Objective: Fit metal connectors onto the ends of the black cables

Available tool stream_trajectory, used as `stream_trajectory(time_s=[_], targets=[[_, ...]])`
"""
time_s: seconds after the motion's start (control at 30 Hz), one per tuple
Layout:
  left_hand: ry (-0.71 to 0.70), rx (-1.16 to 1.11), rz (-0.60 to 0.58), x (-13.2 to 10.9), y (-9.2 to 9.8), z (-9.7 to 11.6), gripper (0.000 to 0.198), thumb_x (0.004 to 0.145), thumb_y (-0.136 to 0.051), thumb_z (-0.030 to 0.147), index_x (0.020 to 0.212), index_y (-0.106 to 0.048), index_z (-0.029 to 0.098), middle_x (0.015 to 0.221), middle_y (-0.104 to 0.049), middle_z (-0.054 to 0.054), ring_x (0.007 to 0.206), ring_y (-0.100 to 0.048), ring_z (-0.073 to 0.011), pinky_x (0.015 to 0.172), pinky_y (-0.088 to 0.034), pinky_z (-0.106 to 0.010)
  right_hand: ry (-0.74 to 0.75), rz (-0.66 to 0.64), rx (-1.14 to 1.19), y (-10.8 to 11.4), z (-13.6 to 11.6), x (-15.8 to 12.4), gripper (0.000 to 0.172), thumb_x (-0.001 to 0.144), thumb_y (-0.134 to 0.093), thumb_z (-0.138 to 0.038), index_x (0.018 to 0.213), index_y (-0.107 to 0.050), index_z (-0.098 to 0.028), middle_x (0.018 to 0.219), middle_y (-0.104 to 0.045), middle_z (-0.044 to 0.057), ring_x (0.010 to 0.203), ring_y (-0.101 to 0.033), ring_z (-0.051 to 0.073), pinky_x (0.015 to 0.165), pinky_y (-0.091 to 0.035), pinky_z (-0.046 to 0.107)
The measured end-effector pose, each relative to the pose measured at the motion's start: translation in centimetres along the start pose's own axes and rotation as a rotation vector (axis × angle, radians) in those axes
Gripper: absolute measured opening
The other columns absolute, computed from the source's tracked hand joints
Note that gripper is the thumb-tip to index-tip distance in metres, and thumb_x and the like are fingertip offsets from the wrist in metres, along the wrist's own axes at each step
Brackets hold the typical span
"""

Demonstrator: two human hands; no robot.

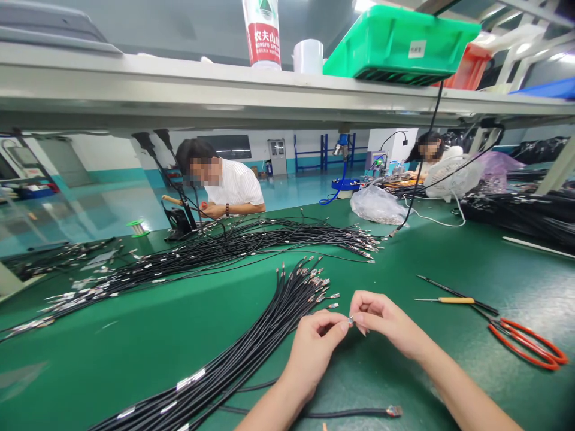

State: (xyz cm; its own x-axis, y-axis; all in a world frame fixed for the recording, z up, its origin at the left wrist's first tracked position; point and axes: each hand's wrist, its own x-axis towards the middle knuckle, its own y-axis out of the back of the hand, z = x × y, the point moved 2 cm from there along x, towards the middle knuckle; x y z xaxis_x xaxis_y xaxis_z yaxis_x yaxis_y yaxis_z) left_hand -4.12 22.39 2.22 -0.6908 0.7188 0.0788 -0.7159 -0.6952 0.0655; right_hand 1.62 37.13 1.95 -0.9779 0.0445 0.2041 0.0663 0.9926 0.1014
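My left hand [314, 342] pinches a small shiny cable connector [351, 321] between thumb and fingers. From the other side, the fingertips of my right hand [380, 317] close on the same connector. Its finer details are too small to make out, and my left hand hides any cable behind it. Just left of my hands lies a thick bundle of black cables [251, 341] with bare metal plugs at its upper end. Below my hands, a single black cable [345, 413] lies on the table, ending in a metal plug [394, 411].
To the right lie orange-handled scissors [530, 344], a yellow-handled pick [456, 300] and dark tweezers [442, 286]. Another cable bundle [251, 242] stretches across the green table [135, 359]. A shelf [287, 99] with a green bin [399, 45] hangs overhead. Two people work opposite.
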Motion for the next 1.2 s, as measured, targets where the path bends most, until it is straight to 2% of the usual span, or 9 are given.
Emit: stream_trajectory(time_s=[0.2, 0.5, 0.6, 0.73, 0.93, 1.2], targets=[[0.021, -0.053, -0.002, -0.07, 0.02, 0.25, 0.016, 0.073, -0.059, 0.026, 0.066, -0.069, 0.016, 0.066, -0.051, 0.000, 0.067, -0.043, -0.0128, 0.067, -0.031, -0.026, -0.039, -0.012, -0.085, -0.11, -0.28, -0.09, 0.017, 0.077, -0.054, -0.027, 0.064, -0.051, -0.017, 0.053, -0.047, -0.004, 0.054, -0.042, 0.011, 0.055, -0.032, 0.024], [0.076, -0.120, 0.028, -0.20, -0.22, 0.02, 0.015, 0.069, -0.058, 0.021, 0.059, -0.067, 0.014, 0.058, -0.044, 0.002, 0.056, -0.034, -0.0096, 0.058, -0.026, -0.025, 0.004, -0.027, -0.041, -0.03, 0.04, -0.14, 0.013, 0.074, -0.054, -0.022, 0.063, -0.053, -0.017, 0.054, -0.049, -0.004, 0.054, -0.043, 0.011, 0.055, -0.032, 0.024], [0.072, -0.138, 0.039, -0.21, -0.19, 0.16, 0.013, 0.068, -0.061, 0.022, 0.063, -0.069, 0.014, 0.058, -0.048, 0.001, 0.057, -0.036, -0.0098, 0.060, -0.028, -0.025, 0.006, -0.024, -0.039, 0.00, 0.05, -0.16, 0.013, 0.075, -0.054, -0.023, 0.063, -0.053, -0.016, 0.054, -0.049, -0.004, 0.055, -0.043, 0.011, 0.056, -0.032, 0.024], [0.089, -0.207, -0.004, -0.11, -0.32, 0.07, 0.018, 0.065, -0.067, 0.029, 0.068, -0.069, 0.011, 0.064, -0.057, -0.002, 0.063, -0.042, -0.0117, 0.064, -0.032, -0.025, -0.001, -0.018, -0.047, 0.02, 0.10, -0.19, 0.015, 0.076, -0.055, -0.024, 0.063, -0.052, -0.017, 0.053, -0.048, -0.004, 0.054, -0.042, 0.011, 0.055, -0.032, 0.023], [0.123, -0.242, 0.026, -0.05, -0.32, -0.42, 0.020, 0.058, -0.073, 0.028, 0.070, -0.068, 0.012, 0.060, -0.053, 0.001, 0.060, -0.040, -0.0098, 0.062, -0.031, -0.023, -0.009, -0.025, -0.048, 0.05, 0.34, -0.14, 0.015, 0.077, -0.054, -0.023, 0.063, -0.051, -0.017, 0.054, -0.048, -0.004, 0.054, -0.042, 0.011, 0.055, -0.032, 0.023], [0.121, -0.246, 0.026, -0.34, -0.26, -0.39, 0.018, 0.062, -0.072, 0.027, 0.073, -0.068, 0.012, 0.066, -0.059, -0.001, 0.062, -0.044, -0.0099, 0.062, -0.033, -0.022, -0.023, -0.016, -0.060, -0.06, -0.01, -0.24, 0.016, 0.075, -0.054, -0.023, 0.061, -0.050, -0.017, 0.052, -0.048, -0.004, 0.052, -0.041, 0.010, 0.054, -0.032, 0.024]])
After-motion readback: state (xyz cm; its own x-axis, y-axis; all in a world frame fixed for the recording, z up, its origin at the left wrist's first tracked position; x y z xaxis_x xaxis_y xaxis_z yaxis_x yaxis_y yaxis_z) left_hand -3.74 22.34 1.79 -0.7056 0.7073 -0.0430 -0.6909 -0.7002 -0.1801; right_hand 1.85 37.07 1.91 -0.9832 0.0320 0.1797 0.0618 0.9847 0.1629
